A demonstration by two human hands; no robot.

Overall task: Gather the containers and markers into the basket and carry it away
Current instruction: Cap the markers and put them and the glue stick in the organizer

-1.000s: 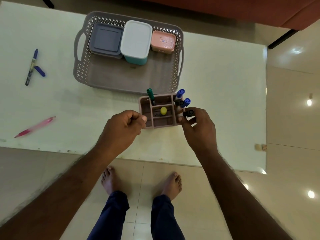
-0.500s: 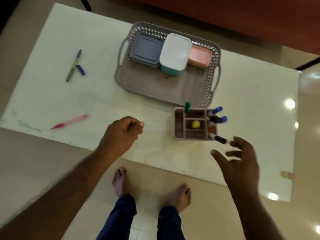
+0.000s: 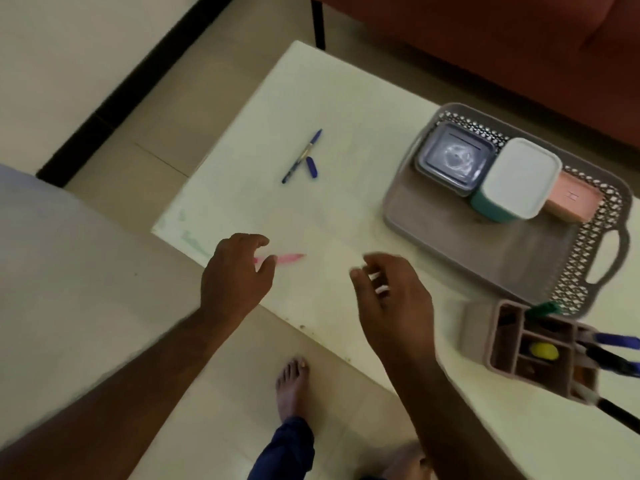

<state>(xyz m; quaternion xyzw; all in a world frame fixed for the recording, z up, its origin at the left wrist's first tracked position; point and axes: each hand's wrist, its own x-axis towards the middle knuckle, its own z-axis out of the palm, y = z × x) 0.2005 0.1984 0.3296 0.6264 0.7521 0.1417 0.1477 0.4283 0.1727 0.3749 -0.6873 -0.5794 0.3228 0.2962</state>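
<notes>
A grey perforated basket (image 3: 585, 261) stands at the right of the white table (image 3: 332, 109) and holds a grey container (image 3: 450, 157), a white-lidded teal container (image 3: 516, 181) and a pink container (image 3: 575, 202). A pink organizer (image 3: 485, 327) with several markers stands in front of it. A pink marker (image 3: 291, 258) lies near the table's front edge, partly hidden by my left hand (image 3: 235, 275), which hovers over it with loosely curled fingers. My right hand (image 3: 391, 299) is held empty above the table, fingers relaxed. A blue pen (image 3: 301, 157) and its cap (image 3: 311, 167) lie further back.
A red-brown sofa (image 3: 502, 46) runs behind the table. Tiled floor lies to the left and in front. My bare foot (image 3: 291, 386) stands close to the table's front edge.
The view has swung left. My left hand moved to the pink marker. My right hand left the organizer and came across toward the middle of the table.
</notes>
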